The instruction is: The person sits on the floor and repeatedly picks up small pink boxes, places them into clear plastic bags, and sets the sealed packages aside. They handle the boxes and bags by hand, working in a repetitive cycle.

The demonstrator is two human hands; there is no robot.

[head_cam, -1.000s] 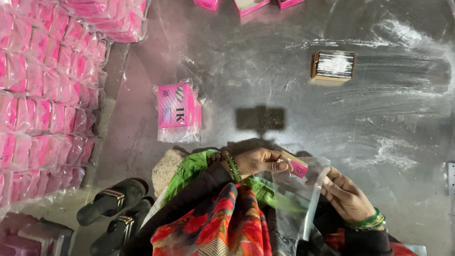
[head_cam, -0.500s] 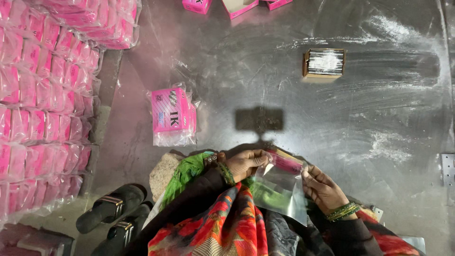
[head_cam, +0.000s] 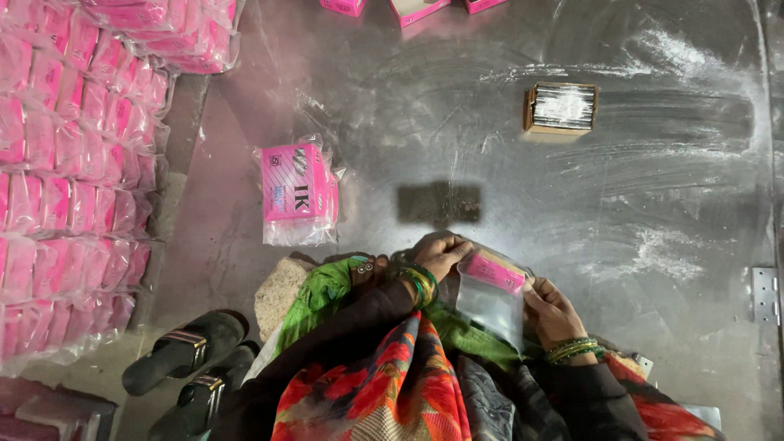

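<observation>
Scuffed grey metal flooring (head_cam: 653, 204) spreads below the seated person. Nearest, both hands pinch a clear plastic pouch (head_cam: 490, 304) with a pink box inside: left hand (head_cam: 439, 253) curled over its top corner, right hand (head_cam: 551, 309) gripping its side, wrists bent inward. Farther left lies a wrapped pink packet (head_cam: 296, 192); beyond, a small cardboard box (head_cam: 560, 109).

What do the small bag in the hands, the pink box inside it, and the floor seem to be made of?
Bag: thin clear plastic, glossy; the cloth behind shows through it, and it creases. Both the left hand and the right hand pinch its sides.
Pink box: probably printed cardboard, with flat faces and straight edges.
Floor: looks like dull grey sheet metal, scuffed and dusted white; it could also be polished cement.
</observation>
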